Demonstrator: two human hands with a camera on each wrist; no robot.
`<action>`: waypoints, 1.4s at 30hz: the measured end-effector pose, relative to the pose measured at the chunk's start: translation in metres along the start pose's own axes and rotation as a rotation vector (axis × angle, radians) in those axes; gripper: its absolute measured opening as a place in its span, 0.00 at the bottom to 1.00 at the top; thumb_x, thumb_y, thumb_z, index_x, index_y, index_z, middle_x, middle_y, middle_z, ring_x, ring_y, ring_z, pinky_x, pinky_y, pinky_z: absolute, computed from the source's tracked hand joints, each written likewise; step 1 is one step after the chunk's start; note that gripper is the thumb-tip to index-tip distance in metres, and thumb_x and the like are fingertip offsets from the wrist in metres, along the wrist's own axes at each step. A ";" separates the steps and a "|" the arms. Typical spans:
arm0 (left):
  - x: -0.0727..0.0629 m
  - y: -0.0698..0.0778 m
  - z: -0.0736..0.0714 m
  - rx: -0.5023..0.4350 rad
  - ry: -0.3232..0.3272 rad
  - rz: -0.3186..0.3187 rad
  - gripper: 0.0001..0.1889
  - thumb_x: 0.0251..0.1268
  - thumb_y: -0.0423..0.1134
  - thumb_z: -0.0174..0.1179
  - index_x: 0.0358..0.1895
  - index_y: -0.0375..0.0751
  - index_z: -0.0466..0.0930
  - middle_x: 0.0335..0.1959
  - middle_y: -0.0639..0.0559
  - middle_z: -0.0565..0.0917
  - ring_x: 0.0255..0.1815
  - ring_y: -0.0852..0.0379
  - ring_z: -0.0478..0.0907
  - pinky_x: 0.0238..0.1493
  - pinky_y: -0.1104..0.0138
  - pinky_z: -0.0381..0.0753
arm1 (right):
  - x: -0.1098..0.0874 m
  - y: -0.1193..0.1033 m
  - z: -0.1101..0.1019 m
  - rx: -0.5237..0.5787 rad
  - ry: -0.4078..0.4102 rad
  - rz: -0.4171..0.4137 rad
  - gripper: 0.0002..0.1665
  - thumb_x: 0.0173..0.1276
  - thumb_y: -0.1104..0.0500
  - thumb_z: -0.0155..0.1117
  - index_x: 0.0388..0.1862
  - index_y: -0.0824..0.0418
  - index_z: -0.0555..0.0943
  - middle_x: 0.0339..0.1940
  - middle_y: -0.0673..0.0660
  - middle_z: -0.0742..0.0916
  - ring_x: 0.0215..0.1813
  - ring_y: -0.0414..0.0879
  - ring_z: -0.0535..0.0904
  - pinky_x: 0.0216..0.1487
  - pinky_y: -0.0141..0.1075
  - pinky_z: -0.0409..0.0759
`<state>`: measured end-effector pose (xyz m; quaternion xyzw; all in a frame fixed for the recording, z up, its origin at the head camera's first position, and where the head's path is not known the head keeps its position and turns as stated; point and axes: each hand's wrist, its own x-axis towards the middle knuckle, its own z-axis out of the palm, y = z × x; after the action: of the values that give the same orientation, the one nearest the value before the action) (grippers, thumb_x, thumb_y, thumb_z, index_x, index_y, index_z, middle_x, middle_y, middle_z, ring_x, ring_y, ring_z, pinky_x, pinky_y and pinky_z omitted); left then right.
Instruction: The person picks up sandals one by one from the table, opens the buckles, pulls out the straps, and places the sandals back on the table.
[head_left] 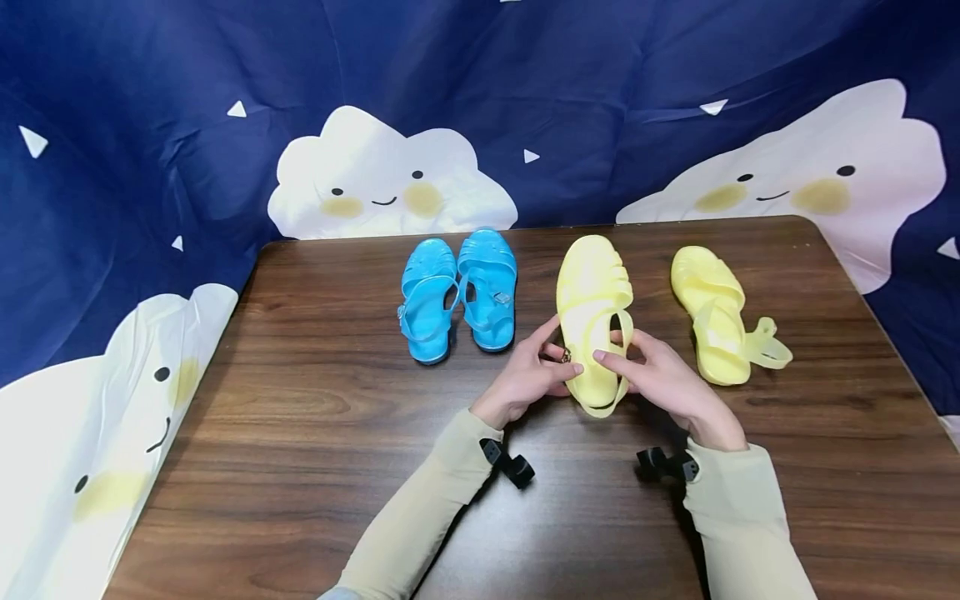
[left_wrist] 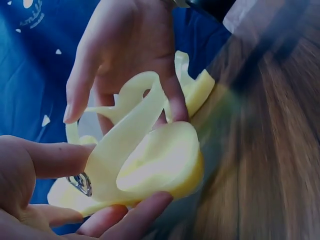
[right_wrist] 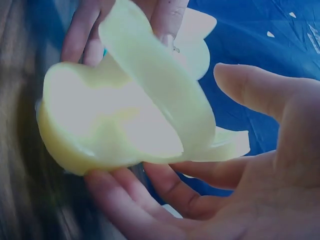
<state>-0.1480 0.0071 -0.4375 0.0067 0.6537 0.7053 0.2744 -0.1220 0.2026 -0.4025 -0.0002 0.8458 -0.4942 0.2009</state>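
Note:
Both hands hold a yellow jelly sandal point(head_left: 592, 283) above the table, sole down and toe pointing away. Around its left side the left hand point(head_left: 528, 375) grips it, thumb by the metal buckle point(left_wrist: 80, 184) and fingers under the sole. The right hand point(head_left: 663, 375) is on the other side; in the right wrist view its fingers point(right_wrist: 117, 200) curve beneath the sole, while the thumb stands apart from the strap. The ankle strap point(right_wrist: 160, 85) arches over the heel part. A second yellow sandal point(head_left: 708, 287) lies to the right, its strap point(head_left: 767, 346) spread outward.
A pair of blue jelly sandals point(head_left: 427, 300) stands left of the hands on the brown wooden table point(head_left: 315, 433). Behind the table's far edge hangs a dark blue cloth point(head_left: 570, 83) with white clouds. A black device is strapped to each wrist.

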 end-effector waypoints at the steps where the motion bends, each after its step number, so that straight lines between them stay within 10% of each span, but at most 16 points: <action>1: 0.002 0.000 0.003 -0.002 0.003 -0.001 0.43 0.59 0.26 0.63 0.74 0.60 0.56 0.39 0.50 0.70 0.28 0.57 0.78 0.41 0.50 0.85 | 0.000 0.001 -0.002 0.007 0.007 0.003 0.40 0.71 0.42 0.56 0.70 0.66 0.62 0.60 0.67 0.75 0.49 0.51 0.77 0.44 0.39 0.79; 13: 0.020 0.002 0.031 -0.081 0.124 -0.004 0.26 0.56 0.26 0.66 0.61 0.34 0.75 0.37 0.51 0.77 0.28 0.60 0.80 0.36 0.62 0.86 | 0.000 0.014 -0.019 0.048 0.083 0.047 0.40 0.71 0.40 0.53 0.68 0.68 0.64 0.63 0.66 0.74 0.44 0.37 0.78 0.42 0.30 0.79; 22: 0.027 0.002 0.040 -0.147 0.173 0.024 0.17 0.55 0.28 0.67 0.50 0.38 0.81 0.32 0.53 0.80 0.26 0.61 0.80 0.42 0.50 0.84 | 0.000 0.015 -0.024 0.076 0.123 0.065 0.46 0.71 0.40 0.53 0.73 0.72 0.55 0.68 0.68 0.69 0.50 0.42 0.75 0.42 0.28 0.78; 42: 0.045 -0.008 0.053 -0.135 0.235 0.009 0.10 0.60 0.32 0.64 0.44 0.42 0.82 0.30 0.54 0.81 0.28 0.59 0.79 0.36 0.59 0.86 | 0.006 0.023 -0.022 0.141 0.095 0.064 0.53 0.73 0.42 0.51 0.75 0.75 0.39 0.73 0.76 0.58 0.70 0.60 0.64 0.47 0.24 0.77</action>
<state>-0.1635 0.0730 -0.4528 -0.0914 0.6322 0.7449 0.1925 -0.1305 0.2314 -0.4139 0.0642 0.8172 -0.5452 0.1756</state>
